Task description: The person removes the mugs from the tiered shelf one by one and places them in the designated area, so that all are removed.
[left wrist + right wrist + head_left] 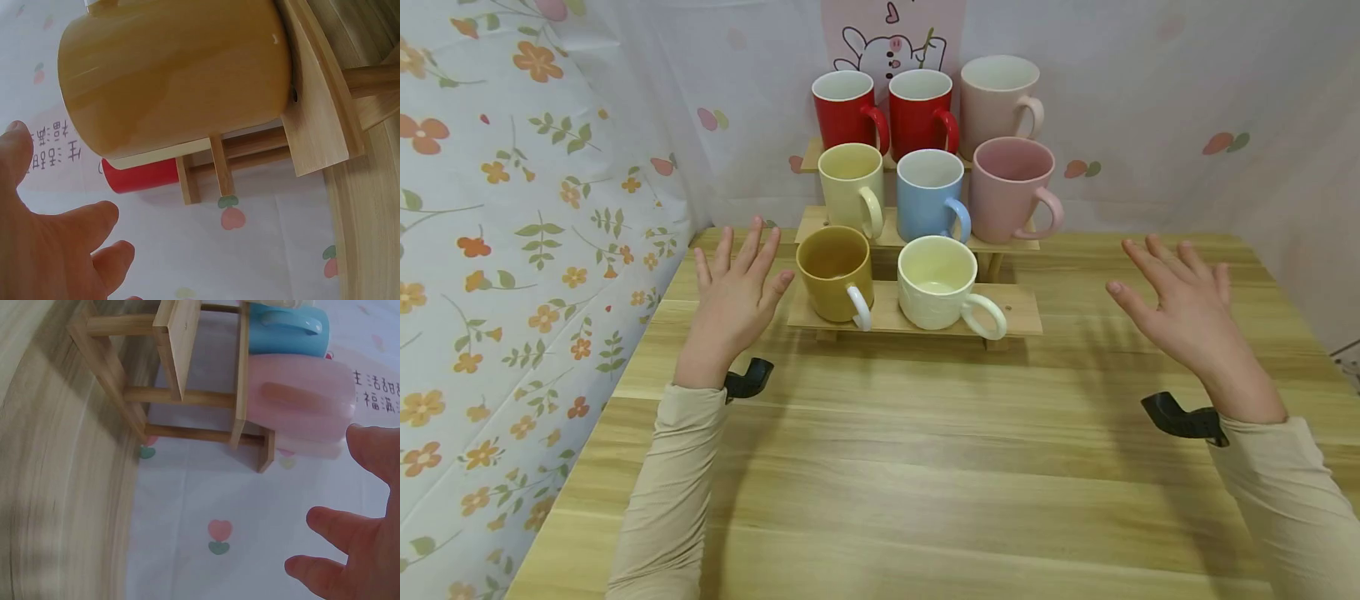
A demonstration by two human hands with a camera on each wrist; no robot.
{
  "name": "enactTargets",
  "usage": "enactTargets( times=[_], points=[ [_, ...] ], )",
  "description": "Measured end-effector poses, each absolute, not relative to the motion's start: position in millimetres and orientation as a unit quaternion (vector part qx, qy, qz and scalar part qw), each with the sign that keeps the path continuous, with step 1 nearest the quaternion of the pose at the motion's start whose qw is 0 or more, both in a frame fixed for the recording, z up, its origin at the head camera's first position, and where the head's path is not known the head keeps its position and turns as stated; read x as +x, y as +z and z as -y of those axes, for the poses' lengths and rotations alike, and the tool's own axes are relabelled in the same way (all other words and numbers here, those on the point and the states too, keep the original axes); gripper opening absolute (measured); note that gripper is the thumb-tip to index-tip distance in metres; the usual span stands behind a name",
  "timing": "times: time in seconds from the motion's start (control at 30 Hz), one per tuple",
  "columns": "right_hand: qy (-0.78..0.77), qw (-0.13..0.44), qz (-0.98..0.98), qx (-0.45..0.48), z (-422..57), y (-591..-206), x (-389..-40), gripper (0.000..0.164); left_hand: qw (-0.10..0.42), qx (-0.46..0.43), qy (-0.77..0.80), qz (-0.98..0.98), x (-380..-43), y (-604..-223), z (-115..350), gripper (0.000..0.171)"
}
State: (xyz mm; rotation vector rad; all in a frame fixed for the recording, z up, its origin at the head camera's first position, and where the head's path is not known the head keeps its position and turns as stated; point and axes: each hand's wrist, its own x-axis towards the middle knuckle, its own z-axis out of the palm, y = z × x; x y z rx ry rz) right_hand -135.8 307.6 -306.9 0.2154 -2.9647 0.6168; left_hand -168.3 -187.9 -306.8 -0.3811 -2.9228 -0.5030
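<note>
My left hand (733, 296) hovers left of a three-step wooden rack (883, 308), its fingers spread and nothing in them. Nearest to it is a mustard mug (829, 287) with a white handle, on the lowest step. Beside that mug sits a cream mug (928, 292). The middle step holds a pale yellow mug (846, 187), a blue mug (925, 200) and a pink mug (1007, 196). On top stand two red mugs (842, 117) and a pale pink mug (992, 108). My right hand (1187, 312), also spread and holding nothing, is well right of the rack.
The rack stands toward the back of a wood-grain table (925, 467). A white curtain (1127, 125) with printed fruit hangs behind it, and a floral cloth (512, 250) covers the left side. Dark wrist mounts (1183, 417) stick out inward from both wrists.
</note>
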Motion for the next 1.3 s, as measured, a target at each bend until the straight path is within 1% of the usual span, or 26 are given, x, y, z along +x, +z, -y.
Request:
enactTargets(
  times=[0.27, 0.43, 0.6, 0.7, 0.83, 0.93, 1.13, 1.3],
  points=[
    [0.202, 0.048, 0.976, 0.073, -308, -307, -141, 0.066, 0.068, -0.128, -0.169, 0.975, -169, -307, 189, 0.07],
    [0.188, 0.064, 0.976, 0.085, -310, -304, -146, 0.064, 0.069, -0.13, -0.174, 0.974, -172, -306, 190, 0.062],
    [0.193, 0.066, 0.973, 0.103, -312, -298, -154, 0.061, 0.07, -0.134, -0.182, 0.972, -178, -306, 192, 0.061],
    [0.198, 0.052, 0.973, 0.106, -312, -292, -161, 0.06, 0.069, -0.14, -0.188, 0.97, -184, -308, 193, 0.059],
    [0.21, 0.011, 0.974, 0.083, -309, -281, -169, 0.063, 0.065, -0.144, -0.192, 0.968, -193, -308, 192, 0.054],
    [0.222, -0.012, 0.973, 0.064, -307, -271, -176, 0.064, 0.053, -0.141, -0.188, 0.971, -199, -308, 191, 0.052],
    [0.232, -0.021, 0.971, 0.062, -301, -252, -190, 0.064, 0.015, -0.141, -0.143, 0.979, -210, -308, 190, 0.051],
    [0.246, -0.033, 0.967, 0.061, -296, -240, -201, 0.065, -0.004, -0.146, -0.132, 0.98, -216, -312, 190, 0.051]
  ],
)
